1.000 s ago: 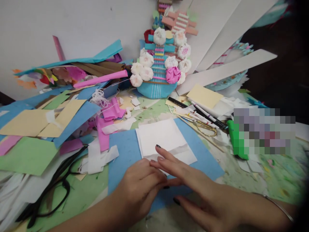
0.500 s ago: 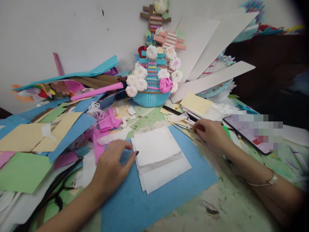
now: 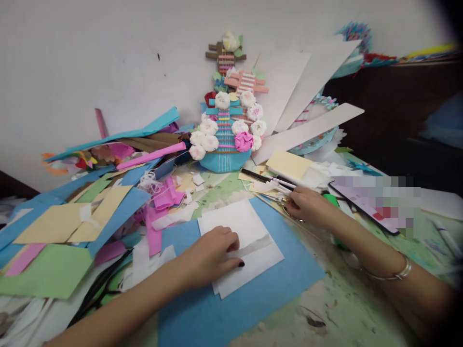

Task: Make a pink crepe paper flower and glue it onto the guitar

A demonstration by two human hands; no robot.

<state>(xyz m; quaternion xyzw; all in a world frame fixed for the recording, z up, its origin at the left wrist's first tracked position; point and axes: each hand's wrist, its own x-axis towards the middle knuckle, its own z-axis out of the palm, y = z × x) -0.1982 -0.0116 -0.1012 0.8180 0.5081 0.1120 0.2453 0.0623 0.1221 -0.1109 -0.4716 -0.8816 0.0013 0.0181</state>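
Observation:
White paper sheets lie stacked on a large blue sheet. Over the left part of the stack is my left hand, thumb and curled fingers apart, with nothing seen between them. My right hand is at the scissors, its fingers closed around their gold-coloured handles beside the right corner of the blue sheet. The blades point left, toward several pens.
At the back stands a blue paper instrument with white paper flowers. Coloured paper is piled on the left. A phone lies right of my right hand, near a green object.
My left hand has moved right, from the left edge of the white sheets to over them. My right hand stays at the scissors. The camera view has shifted slightly.

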